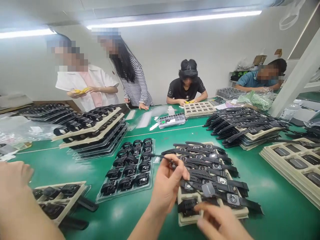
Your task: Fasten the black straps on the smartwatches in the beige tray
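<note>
My left hand (168, 181) pinches a black smartwatch (172, 164), seen nearly edge-on, its strap sticking out to the left. Below it lies a cream tray (183, 221) of black smartwatches, several with straps stretched flat and sensor backs up. My right hand (220, 218), somewhat blurred, is at the tray's near edge with thumb and forefinger apart. Its fingertips are by a watch (188, 206) with a curled strap in the near left compartment; whether they touch it I cannot tell. A small grey square piece (208, 190) lies on the watches beyond that hand.
Left of my tray stands a clear tray (100, 200) of curled watches. Another person's arm (17, 200) reaches in at left, by a cream tray (83, 186). Stacked trays stand at back left (117, 115), back right (252, 135) and right (272, 163). Several people are across the green table.
</note>
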The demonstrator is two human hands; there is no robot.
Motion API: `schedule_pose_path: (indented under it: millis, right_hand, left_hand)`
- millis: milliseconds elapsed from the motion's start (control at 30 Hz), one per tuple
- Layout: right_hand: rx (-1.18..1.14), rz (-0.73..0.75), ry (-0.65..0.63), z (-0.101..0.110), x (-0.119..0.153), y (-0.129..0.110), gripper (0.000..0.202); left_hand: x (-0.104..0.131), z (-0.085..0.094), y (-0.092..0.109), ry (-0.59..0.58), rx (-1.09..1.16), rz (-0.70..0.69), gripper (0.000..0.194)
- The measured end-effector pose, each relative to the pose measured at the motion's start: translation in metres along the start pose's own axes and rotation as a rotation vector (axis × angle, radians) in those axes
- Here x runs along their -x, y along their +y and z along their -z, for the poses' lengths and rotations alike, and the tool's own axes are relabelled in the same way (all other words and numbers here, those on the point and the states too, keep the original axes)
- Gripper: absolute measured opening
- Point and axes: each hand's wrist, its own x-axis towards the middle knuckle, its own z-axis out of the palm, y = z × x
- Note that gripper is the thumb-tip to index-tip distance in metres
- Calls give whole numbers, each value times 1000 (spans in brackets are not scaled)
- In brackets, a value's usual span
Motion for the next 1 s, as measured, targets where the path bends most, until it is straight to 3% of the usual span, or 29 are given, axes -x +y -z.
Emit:
schedule_pose_path:
  millis: [100,200,300,433,567,700,867,1000]
  right_hand:
    - [288,6,225,34,-6,14,28]
    - [532,100,204,60,-13,23,20]
    - [713,188,74,61,-19,26,47]
    - [798,244,86,51,-25,33,20]
    - [631,252,168,49,-27,39,29]
    - [329,77,214,51,-28,31,24]
    - [192,-15,287,50,-26,22,26]
    - [38,-76,399,47,-28,19,26]
  left_hand:
    - [7,16,2,105,-35,36,37]
    - [7,28,4,264,-40,37,38]
    - [5,31,4,349,12,86,34]
    - [8,28,0,293,78,191,31]
    - [12,22,-3,222,209,296,37]
    - [14,18,-5,172,328,363,43]
    - [16,22,-10,43,378,388,51]
    - [22,21,-15,22,384,356,52]
